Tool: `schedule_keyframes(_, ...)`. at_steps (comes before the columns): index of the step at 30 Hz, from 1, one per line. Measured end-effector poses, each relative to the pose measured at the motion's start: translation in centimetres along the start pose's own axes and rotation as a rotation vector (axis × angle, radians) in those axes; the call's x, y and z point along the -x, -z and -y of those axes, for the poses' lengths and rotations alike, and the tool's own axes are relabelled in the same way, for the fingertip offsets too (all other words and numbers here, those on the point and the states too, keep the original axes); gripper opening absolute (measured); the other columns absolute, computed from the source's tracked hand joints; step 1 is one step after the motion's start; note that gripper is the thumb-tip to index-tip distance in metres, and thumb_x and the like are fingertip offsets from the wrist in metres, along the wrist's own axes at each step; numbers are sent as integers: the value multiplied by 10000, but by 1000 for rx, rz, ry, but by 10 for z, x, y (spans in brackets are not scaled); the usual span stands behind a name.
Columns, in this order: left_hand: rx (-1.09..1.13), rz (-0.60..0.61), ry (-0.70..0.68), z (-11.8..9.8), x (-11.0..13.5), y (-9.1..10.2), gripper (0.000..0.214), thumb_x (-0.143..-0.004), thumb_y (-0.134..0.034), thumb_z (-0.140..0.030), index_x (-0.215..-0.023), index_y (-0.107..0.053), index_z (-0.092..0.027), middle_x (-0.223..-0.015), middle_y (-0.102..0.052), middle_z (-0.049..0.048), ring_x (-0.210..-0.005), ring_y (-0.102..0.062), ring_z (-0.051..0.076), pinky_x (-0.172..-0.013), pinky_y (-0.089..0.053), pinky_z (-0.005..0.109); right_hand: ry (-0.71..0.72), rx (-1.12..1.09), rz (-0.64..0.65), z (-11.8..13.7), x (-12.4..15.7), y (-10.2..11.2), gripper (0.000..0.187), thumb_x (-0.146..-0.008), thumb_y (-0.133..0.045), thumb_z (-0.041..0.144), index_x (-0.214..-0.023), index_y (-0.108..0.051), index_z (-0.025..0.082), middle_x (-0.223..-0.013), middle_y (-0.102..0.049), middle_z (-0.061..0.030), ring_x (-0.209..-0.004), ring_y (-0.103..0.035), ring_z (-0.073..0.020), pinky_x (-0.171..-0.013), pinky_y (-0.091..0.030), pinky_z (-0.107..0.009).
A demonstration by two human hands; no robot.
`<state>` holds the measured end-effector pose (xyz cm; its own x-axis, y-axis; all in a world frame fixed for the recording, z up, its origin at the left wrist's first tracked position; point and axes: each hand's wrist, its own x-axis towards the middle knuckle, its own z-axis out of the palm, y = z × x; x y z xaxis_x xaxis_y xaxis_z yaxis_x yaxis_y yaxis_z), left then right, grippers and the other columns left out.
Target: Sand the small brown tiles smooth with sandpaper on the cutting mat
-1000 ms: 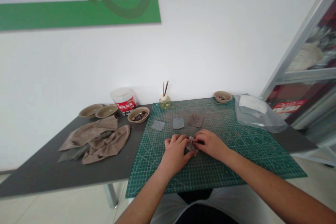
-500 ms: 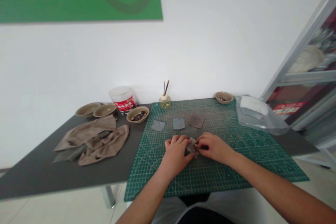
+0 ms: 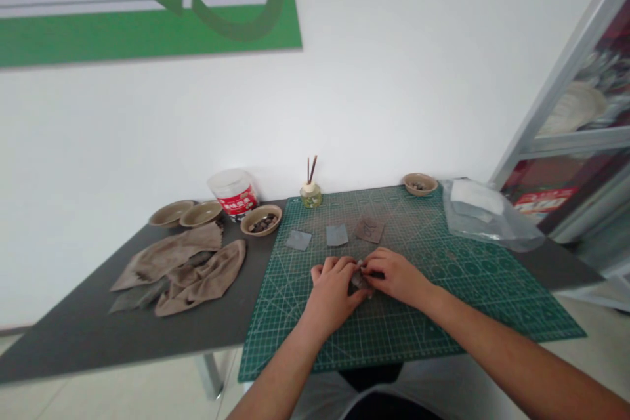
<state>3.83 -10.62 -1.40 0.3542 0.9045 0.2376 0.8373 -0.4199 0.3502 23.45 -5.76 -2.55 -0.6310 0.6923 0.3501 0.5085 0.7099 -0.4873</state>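
Okay so from the head camera, the green cutting mat (image 3: 492, 282) is pretty busy around us: a diffuser bottle (image 3: 311, 197) stands at its back edge, a plastic bag (image 3: 522, 230) flops over the right back corner, and brown cloth (image 3: 211, 275) is bunched on the dark table (image 3: 211, 325) off to the left, well apart from where we're working. A clear jar (image 3: 239, 202) with a red label sits back there too, tilted, near the wall. Our own fingers are the main thing in the way, covering most of the small grey piece (image 3: 359, 279), which is on the mat near the front, between our hands. Our left hand (image 3: 331, 292) is curled, thumb and fingers closed around that piece, and our right hand (image 3: 394, 275) has its fingertips pinched together on the piece's edge. Counting up: three flat squares just beyond our hands, two greyish ones (image 3: 337, 235) and one brown one (image 3: 370, 230) with a dark squiggle, four shallow bowls (image 3: 201, 213), two of them holding small bits, plus two sticks (image 3: 312, 170) in the bottle
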Motion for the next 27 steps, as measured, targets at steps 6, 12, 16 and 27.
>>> schedule_keyframes(6, 9, -8, 1, 1, 0, 0, 386, -775, -711, -408, -1131, -614, -294, -1247, -613, 30, -1142, -465, 294, -891, -299, 448, -60, 18, -11, 5, 6, 2, 38, -800, -685, 184, -767, -678, 201, -882, -659, -26, -898, -576, -181, -830, -455, -311)
schedule_keyframes(12, 15, -15, 4, 1, -1, -1, 383, -770, -711, -410, -1122, -623, -290, -1221, -621, 39, -1115, -474, 296, -878, -298, 439, -93, 27, -28, 4, 3, 1, 39, -814, -673, 186, -777, -673, 197, -877, -653, -32, -915, -567, -189, -840, -445, -316)
schedule_keyframes(16, 19, -19, -1, 1, -1, -1, 380, -755, -728, -385, -1109, -627, -293, -1223, -617, 23, -1110, -475, 287, -870, -299, 427, -50, 0, 7, 6, 4, 1, 58, -791, -690, 177, -747, -658, 197, -860, -646, -22, -883, -563, -181, -816, -446, -303)
schedule_keyframes(27, 61, -13, -15, 4, -3, -2, 351, -738, -745, -351, -1063, -634, -279, -1223, -622, 34, -1110, -481, 302, -861, -310, 435, -17, 97, 8, 14, 10, -1, 43, -835, -651, 187, -800, -674, 196, -864, -656, -31, -907, -557, -191, -834, -449, -321)
